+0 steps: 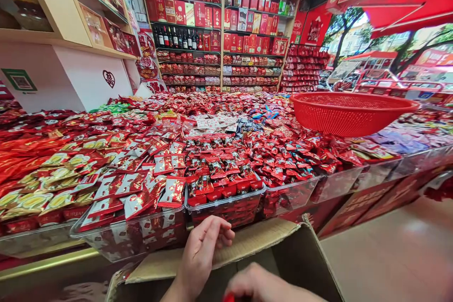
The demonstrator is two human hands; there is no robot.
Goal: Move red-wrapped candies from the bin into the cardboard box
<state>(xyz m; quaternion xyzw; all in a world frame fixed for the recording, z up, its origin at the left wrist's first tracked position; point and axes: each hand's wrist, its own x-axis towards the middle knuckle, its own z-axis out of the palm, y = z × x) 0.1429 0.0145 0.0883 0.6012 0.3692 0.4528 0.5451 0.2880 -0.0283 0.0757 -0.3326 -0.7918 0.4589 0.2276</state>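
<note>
your left hand (203,250) hovers over the flap of the cardboard box (269,250), fingers loosely curled and holding nothing. your right hand (258,285), at 4 o'clock from it, is blurred; something red peeks out below it, but you cannot tell whether it grips. the clear bin of red candies (222,188) sits at 12 o'clock, just beyond the box. keep that hand low over the box opening, clear of the flap, and steady the flap with your left.
</note>
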